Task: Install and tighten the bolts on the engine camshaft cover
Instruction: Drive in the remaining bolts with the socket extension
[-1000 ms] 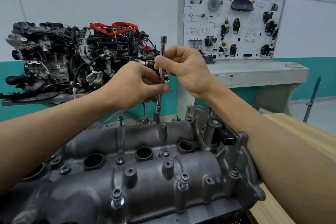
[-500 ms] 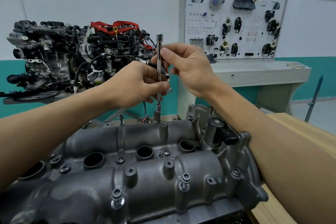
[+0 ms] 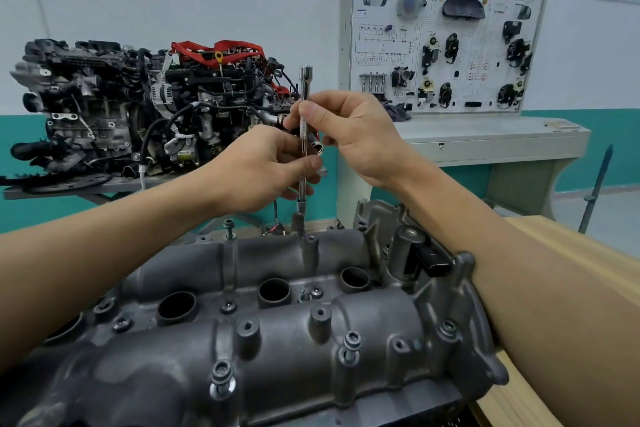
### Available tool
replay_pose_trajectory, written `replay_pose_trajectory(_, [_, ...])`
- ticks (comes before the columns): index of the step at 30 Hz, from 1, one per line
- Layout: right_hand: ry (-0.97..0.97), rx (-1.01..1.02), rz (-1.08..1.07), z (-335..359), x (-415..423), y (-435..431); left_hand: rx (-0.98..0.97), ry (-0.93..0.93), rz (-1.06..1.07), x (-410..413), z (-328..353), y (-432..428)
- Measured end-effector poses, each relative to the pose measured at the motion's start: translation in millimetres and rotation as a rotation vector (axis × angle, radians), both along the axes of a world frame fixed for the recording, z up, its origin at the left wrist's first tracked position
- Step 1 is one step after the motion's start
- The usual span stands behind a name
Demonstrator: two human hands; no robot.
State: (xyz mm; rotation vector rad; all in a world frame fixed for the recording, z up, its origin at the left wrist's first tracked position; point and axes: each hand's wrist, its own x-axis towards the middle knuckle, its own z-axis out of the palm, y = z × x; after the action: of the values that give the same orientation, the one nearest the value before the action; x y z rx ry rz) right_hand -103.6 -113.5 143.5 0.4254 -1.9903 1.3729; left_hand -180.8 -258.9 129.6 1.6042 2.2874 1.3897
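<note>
The grey cast camshaft cover [image 3: 284, 350] fills the lower view. A long chrome extension bar [image 3: 304, 94] stands upright, its socket [image 3: 298, 218] seated on a bolt at the cover's far edge. My left hand [image 3: 258, 172] pinches the bar's lower shaft. My right hand [image 3: 349, 132] pinches its knurled middle between thumb and fingers. Bolts [image 3: 351, 345] stand proud along the near edge, and one bolt [image 3: 229, 227] sticks up at the far edge, left of the socket.
A complete engine [image 3: 138, 107] sits on a stand at the back left. A white training board [image 3: 446, 38] on a grey cabinet stands at the back right. A wooden bench top [image 3: 540, 232] lies under my right forearm. A dark rod [image 3: 597, 184] leans at far right.
The bar has tipped slightly from leaning right to upright. My right thumb has shifted along the shaft as the fingers roll it. My left hand keeps its place.
</note>
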Motion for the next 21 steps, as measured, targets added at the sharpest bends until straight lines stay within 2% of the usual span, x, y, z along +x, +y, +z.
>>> replay_pose_trajectory(6, [0.055, -0.108, -0.111, -1.3, -5.3, 4.3, 0.129, 0.073, 0.082, -1.6, -4.3, 0.2])
replay_pose_trajectory(14, [-0.124, -0.049, 0.064, 0.8, -0.4, 6.3, -0.003, 0.062, -0.048, -2.6, -0.3, -0.5])
replay_pose_trajectory(21, [0.009, -0.040, -0.035, 1.5, -4.6, 2.6, 0.002, 0.072, 0.002, -3.0, -5.0, 2.2])
